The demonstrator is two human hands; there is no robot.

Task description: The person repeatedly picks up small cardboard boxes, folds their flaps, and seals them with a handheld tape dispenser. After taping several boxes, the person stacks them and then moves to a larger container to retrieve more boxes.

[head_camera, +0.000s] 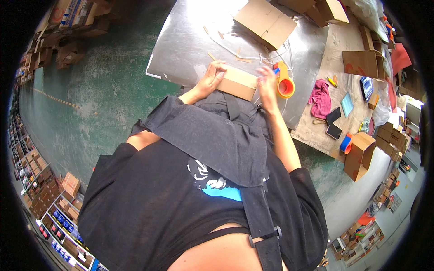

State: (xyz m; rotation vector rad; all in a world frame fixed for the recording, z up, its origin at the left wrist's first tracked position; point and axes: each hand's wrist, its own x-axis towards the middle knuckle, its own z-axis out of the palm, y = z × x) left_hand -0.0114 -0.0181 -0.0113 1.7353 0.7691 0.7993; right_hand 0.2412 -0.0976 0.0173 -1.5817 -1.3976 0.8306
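A small, narrow cardboard box [239, 81] lies across the near edge of the metal-topped table [190, 44], right before my body. My left hand [213, 78] grips its left end, thumb and fingers on the top. At the other end is my right hand [268, 84], blurred, with fingers bent beside the box's right edge; whether it grips is unclear. Just right of that hand, an orange tape dispenser [285, 83] with a yellow-edged roll and a blue part rests on the metal. Beyond the box lie a white cord [234, 53] and several cardboard scraps [243, 60].
A larger carton [266, 22] sits farther back on the metal. The wooden tabletop [310, 123] to the right bears a pink cloth [320, 98], a dark folding case [333, 123], a blue tape roll [346, 143] and an open carton [359, 155]. Stacked cartons [71, 50] stand left.
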